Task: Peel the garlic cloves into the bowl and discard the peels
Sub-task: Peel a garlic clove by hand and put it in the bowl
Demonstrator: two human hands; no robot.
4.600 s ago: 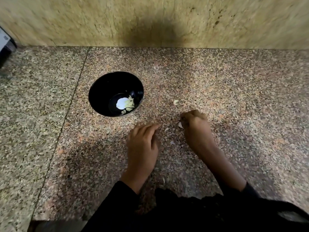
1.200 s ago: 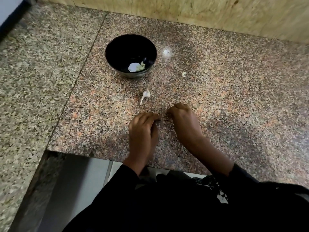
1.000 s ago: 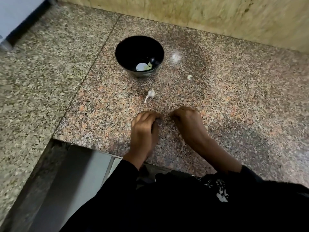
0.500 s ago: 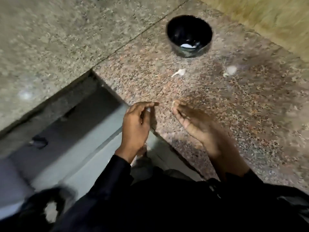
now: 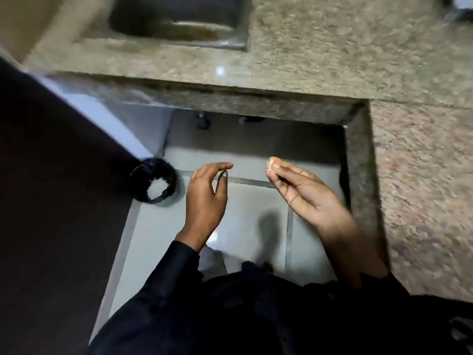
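Right hand (image 5: 304, 193) pinching garlic peel (image 5: 270, 167) at fingertips, over floor (image 5: 250, 216). Left hand (image 5: 206, 193) loose, fingers apart, empty. Black bin (image 5: 153, 183) left, on floor.

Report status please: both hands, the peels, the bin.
Left hand open, empty. Right hand pinches pale peel scrap at fingertips. Black-lined bin on floor, left of both hands; nothing in the way.

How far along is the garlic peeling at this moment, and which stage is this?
Discard stage. The right hand pinches pale peel scraps at its fingertips over the floor; the left hand is open and holds nothing. The black-lined bin already holds pale scraps. The bowl is out of view, so remaining cloves cannot be judged.
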